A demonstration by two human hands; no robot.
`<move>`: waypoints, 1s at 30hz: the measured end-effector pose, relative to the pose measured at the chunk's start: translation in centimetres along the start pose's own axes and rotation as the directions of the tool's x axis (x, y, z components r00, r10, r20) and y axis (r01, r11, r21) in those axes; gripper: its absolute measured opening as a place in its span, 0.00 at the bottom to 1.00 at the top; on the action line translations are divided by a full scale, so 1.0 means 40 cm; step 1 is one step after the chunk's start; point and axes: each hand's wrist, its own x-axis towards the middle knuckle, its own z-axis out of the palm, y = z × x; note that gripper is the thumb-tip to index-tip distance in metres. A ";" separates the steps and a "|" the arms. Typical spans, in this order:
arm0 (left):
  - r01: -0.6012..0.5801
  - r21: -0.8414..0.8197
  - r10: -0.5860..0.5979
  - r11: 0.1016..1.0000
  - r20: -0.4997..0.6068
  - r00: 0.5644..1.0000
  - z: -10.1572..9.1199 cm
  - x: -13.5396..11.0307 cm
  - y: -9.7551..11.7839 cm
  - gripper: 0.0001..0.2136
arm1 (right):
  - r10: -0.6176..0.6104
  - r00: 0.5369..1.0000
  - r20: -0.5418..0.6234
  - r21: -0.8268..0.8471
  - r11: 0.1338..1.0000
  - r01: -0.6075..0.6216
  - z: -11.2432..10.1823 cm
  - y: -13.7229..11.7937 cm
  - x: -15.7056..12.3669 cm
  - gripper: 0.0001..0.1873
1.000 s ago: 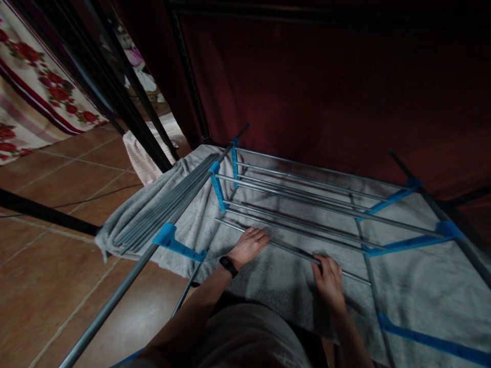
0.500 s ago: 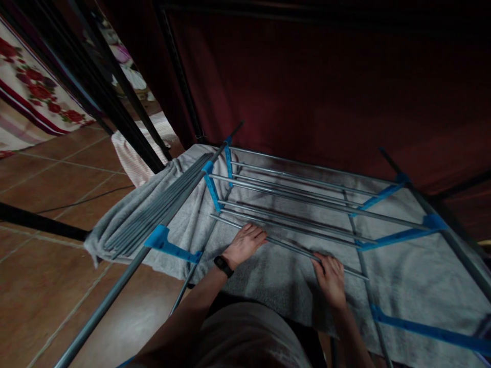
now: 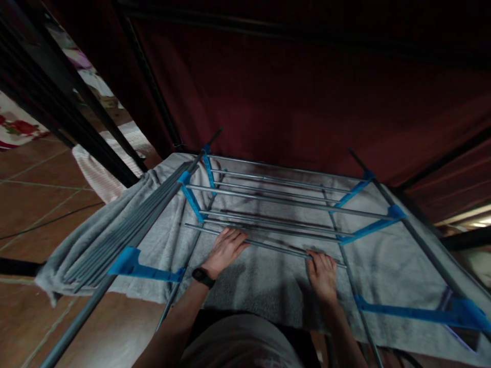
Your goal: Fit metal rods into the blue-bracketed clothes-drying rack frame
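My left hand (image 3: 226,249) and my right hand (image 3: 322,273) are both closed over one thin grey metal rod (image 3: 276,249). The rod lies crosswise between the two sides of a part-built rack, its left end extending past the left thin upright. A black watch (image 3: 203,277) is on my left wrist. Beyond the held rod, several similar rods (image 3: 268,225) span the rack between blue plastic brackets (image 3: 194,202) on the left and blue brackets (image 3: 366,231) on the right. Closer to me are a left blue bracket (image 3: 148,271) and a right one (image 3: 414,313).
A grey blanket (image 3: 261,286) lies under the rack. Several loose rods (image 3: 130,225) rest in a bundle on its left part. Dark red fabric (image 3: 287,112) hangs behind. Black metal posts (image 3: 103,117) stand at the left, over a brown tiled floor (image 3: 30,214).
The view has swung to the right, so the rack appears further left. Both hands remain on the same rod, which has shifted slightly left relative to the rack.
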 end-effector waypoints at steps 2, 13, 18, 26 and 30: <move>-0.010 0.006 0.010 1.000 -0.001 1.000 -0.004 0.005 -0.003 0.13 | 0.016 1.000 -0.012 0.022 1.000 -0.016 -0.010 -0.008 0.010 0.16; -0.093 0.023 0.095 0.995 -0.104 0.990 -0.006 0.036 -0.023 0.15 | -0.038 0.998 -0.044 0.003 0.999 0.038 -0.066 -0.048 0.083 0.14; -0.087 -0.002 0.086 0.996 -0.120 0.989 0.004 0.036 -0.035 0.17 | -0.022 0.999 -0.031 0.007 1.000 0.022 -0.069 -0.055 0.094 0.13; -0.087 -0.055 0.084 0.995 -0.070 0.994 0.009 0.032 -0.040 0.20 | 0.313 0.915 -0.255 0.160 0.947 -0.279 -0.061 -0.063 0.066 0.19; -0.062 -0.049 0.057 0.997 -0.101 0.993 0.021 0.026 -0.055 0.20 | 0.656 0.678 -0.332 0.498 0.732 -0.464 -0.051 -0.031 0.046 0.27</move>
